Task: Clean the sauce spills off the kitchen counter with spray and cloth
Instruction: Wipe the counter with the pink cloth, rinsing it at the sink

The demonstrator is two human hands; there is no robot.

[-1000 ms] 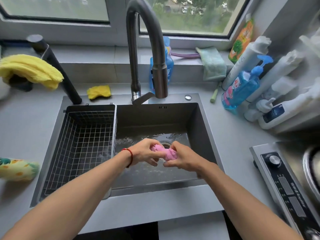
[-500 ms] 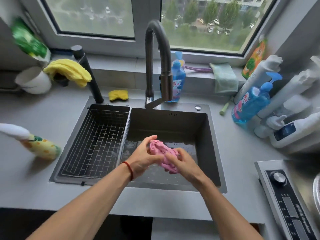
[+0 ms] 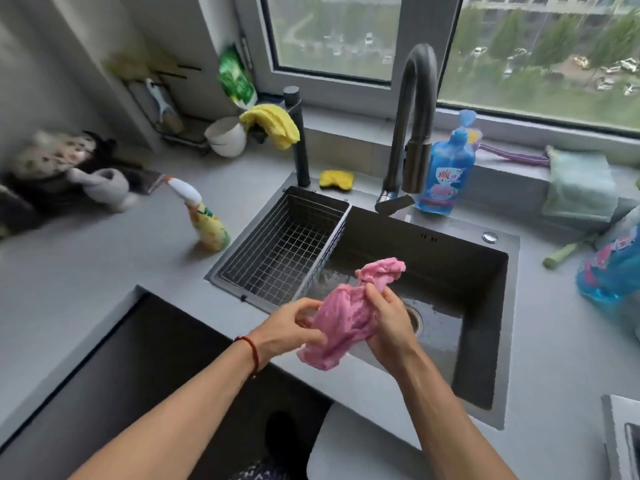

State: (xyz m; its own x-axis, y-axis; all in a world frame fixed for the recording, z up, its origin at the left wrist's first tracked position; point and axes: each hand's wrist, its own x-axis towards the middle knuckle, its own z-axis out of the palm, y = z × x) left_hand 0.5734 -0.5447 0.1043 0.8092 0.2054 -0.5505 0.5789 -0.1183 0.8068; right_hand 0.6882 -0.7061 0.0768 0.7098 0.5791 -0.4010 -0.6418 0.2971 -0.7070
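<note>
Two hands hold a pink cloth [image 3: 346,313] at lower centre of the frame, over the sink's [image 3: 498,327] front edge. Left hand [image 3: 287,327] pinches its lower fold; right hand [image 3: 388,320] grips its bunched middle. Left of the sink, a spray bottle [image 3: 204,220] stands on the counter [image 3: 86,271].

Crumpled cloth [image 3: 346,317] (pink), matt metal sink [image 3: 498,306]

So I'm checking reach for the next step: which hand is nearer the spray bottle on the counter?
Left. The left hand holds the pink cloth on the side toward the spray bottle; the right hand grips the cloth farther off, over the sink.
</note>
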